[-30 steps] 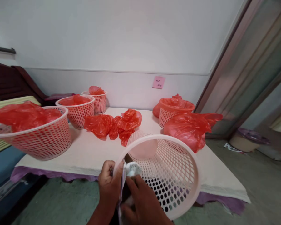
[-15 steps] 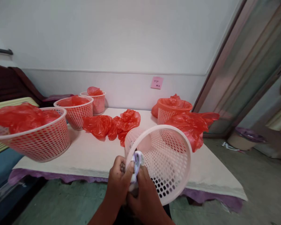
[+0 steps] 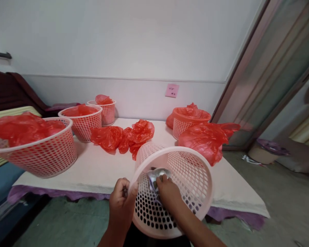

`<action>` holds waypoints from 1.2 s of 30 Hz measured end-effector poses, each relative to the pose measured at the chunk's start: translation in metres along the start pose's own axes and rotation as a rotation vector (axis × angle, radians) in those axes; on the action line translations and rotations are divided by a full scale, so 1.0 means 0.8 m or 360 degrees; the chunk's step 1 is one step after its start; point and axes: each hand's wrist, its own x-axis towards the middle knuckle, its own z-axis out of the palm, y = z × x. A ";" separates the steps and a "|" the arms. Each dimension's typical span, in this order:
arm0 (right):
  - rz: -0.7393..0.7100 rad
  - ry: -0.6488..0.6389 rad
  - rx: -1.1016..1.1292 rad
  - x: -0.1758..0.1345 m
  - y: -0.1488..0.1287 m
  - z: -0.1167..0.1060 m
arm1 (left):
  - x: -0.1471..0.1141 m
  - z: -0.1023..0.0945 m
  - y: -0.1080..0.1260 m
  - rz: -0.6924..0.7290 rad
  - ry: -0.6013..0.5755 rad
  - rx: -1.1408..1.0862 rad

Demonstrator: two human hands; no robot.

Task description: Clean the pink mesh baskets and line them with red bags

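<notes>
A pale pink perforated plastic basket [image 3: 199, 163] is tipped on its side at the table's front edge, its mouth facing me. My left hand [image 3: 122, 199] grips the rim at its left, thumb on the inside. Reaching into the basket, my right hand [image 3: 167, 192] is closed on a crumpled whitish-purple cloth [image 3: 152, 176], which touches the inner wall. Part of the cloth is hidden behind my fingers.
A white-covered table [image 3: 110, 171] carries crumpled red plastic bags [image 3: 109, 139] in the middle. Baskets lined with red bags stand at left [image 3: 48, 154] and back right [image 3: 181, 127]. A loose red bag [image 3: 206, 142] lies right. A waste bin [image 3: 262, 152] stands on the floor.
My right hand has moved from the rim down into the basket with the cloth. The basket has tilted so its mouth sits lower. My left hand keeps its hold on the rim, slightly further left.
</notes>
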 end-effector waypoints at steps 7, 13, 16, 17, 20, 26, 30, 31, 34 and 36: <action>0.0108 0.0160 0.0280 0.038 -0.015 0.000 | -0.005 0.002 -0.006 0.0149 -0.0059 -0.0015; -0.0221 -0.0005 0.0304 0.043 -0.048 0.027 | -0.001 -0.006 0.004 0.0326 -0.0084 0.0093; -0.0124 -0.0043 0.0196 0.049 -0.024 0.027 | 0.003 -0.014 0.007 0.0501 -0.0103 0.0291; -0.0096 -0.0050 0.0174 0.048 -0.018 0.024 | 0.005 -0.015 0.008 0.0565 -0.0119 0.0350; -0.0128 -0.0094 0.0195 0.028 -0.014 0.011 | 0.013 -0.015 0.011 0.0672 -0.0121 0.0466; -0.0423 -0.0235 0.0214 -0.056 -0.041 -0.012 | 0.041 -0.012 0.030 0.0541 -0.0004 0.0641; -0.0271 -0.0110 -0.0196 -0.080 -0.022 -0.018 | 0.057 -0.013 0.049 0.0490 -0.0011 0.0716; -0.0290 -0.0067 -0.0224 -0.083 -0.018 -0.016 | 0.060 -0.013 0.053 0.0491 -0.0023 0.0728; -0.0530 0.0082 -0.0125 -0.093 -0.018 0.006 | 0.072 -0.012 0.068 0.0511 -0.0069 0.0732; -0.0645 0.0265 -0.0009 -0.099 -0.027 0.027 | 0.080 -0.009 0.079 0.0524 -0.0143 0.0693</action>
